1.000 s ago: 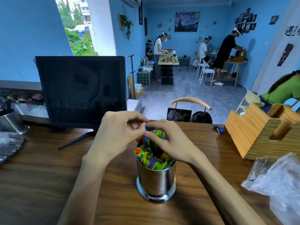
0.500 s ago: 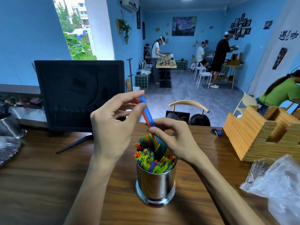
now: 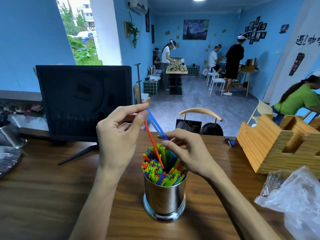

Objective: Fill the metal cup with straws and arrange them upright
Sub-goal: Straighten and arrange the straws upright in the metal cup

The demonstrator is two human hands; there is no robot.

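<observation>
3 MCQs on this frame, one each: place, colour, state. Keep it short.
1. The metal cup stands
A. on the wooden table
B. on the floor
C. inside the wooden holder

2. The straws pinched by the left hand are
A. all green
B. orange and blue
C. all yellow

3. The right hand is
A. flat on the table
B. pinching a blue straw
C. gripping the cup

Key: A, cup base sits on the tabletop; B, an orange straw and blue ones meet those fingertips; B, thumb and finger close on the straw above the cup.
</observation>
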